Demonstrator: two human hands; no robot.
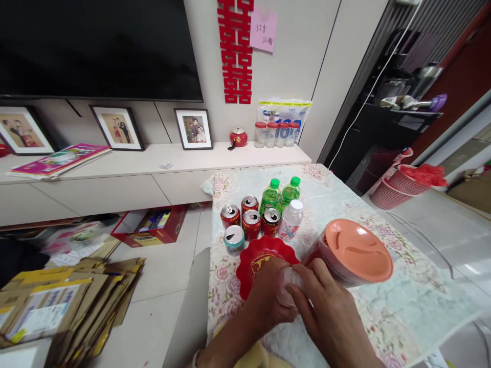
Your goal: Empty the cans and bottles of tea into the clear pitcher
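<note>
My left hand [266, 294] is wrapped round a small clear plastic container [288, 289]. On its other side, the thumb and fingers of my right hand [326, 301] press against its top edge; its exact kind is hard to make out. Both hands are above the near edge of a red scalloped plate [245, 271] with a yellow print. Behind the plate stand several opened drink cans, among them a teal can [233, 239] and a dark can [270, 221]. Beside them are a white-capped bottle [291, 221] and two green-capped bottles [271, 196].
A stack with an orange divided plate [358, 250] on top stands right of my hands. Everything rests on a floral tablecloth [414, 286]. Beyond is a white cabinet [192, 161] with photo frames and red-lidded jars [271, 135]. Flattened cardboard [88, 301] lies on the left floor.
</note>
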